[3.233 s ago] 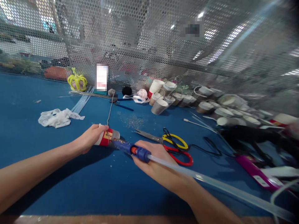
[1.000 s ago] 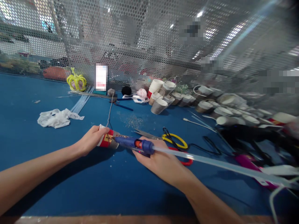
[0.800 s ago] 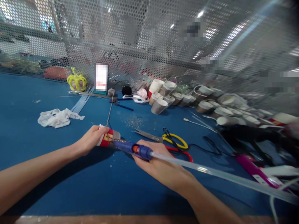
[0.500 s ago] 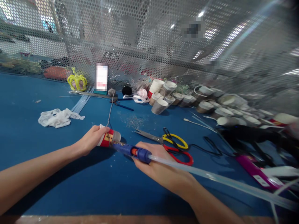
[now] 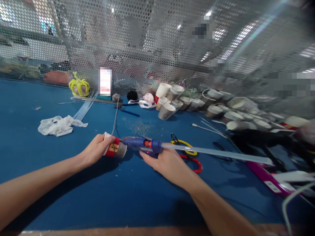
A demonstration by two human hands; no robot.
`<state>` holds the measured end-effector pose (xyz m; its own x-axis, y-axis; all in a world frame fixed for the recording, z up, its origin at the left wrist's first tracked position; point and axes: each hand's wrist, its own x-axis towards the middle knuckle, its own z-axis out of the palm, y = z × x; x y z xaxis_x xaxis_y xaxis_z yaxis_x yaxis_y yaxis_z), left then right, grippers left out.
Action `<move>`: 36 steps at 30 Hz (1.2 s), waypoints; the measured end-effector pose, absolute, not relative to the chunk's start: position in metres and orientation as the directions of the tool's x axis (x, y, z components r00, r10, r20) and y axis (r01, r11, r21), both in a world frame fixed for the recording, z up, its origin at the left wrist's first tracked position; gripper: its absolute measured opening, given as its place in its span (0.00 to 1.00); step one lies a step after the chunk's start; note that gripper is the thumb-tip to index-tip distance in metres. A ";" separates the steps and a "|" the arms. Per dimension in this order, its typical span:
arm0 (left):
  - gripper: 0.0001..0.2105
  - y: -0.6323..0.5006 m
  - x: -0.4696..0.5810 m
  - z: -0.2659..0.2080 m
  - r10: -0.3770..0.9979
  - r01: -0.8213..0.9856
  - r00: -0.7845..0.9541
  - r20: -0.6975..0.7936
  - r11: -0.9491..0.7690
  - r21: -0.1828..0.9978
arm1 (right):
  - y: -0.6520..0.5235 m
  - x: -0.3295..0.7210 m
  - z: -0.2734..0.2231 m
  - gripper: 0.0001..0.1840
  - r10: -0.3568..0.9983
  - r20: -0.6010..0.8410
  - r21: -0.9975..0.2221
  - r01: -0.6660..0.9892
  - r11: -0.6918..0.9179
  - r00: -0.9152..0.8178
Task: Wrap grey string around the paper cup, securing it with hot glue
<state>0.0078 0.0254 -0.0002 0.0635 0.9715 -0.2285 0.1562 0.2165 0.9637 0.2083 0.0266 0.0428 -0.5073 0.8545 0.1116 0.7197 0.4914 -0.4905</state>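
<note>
Sideways, paper cup looked red and white, grey at one end; left hand pinched it, right hand gripped blue glue gun.

Cannot see the grip of the blue glue gun inside the right hand, nor most blades of the scissors behind both. Cannot tell contact from a gap between nozzle and paper cup, nor read the pixelated phone screen, far left.
</note>
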 end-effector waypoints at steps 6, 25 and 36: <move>0.13 0.024 0.009 0.003 0.979 0.199 0.054 -0.198 0.184 0.963 | 0.027 0.204 0.044 0.15 0.907 0.000 -0.613 0.716 0.332 -0.421; 0.16 0.020 0.002 -0.011 0.979 0.366 0.165 -0.120 0.052 0.929 | 0.032 0.211 0.044 0.13 0.902 -0.133 -0.717 0.668 0.198 -0.410; 0.16 0.018 0.004 -0.007 0.978 0.406 0.193 -0.074 -0.011 0.914 | 0.033 0.212 0.046 0.13 0.897 -0.152 -0.710 0.677 0.193 -0.415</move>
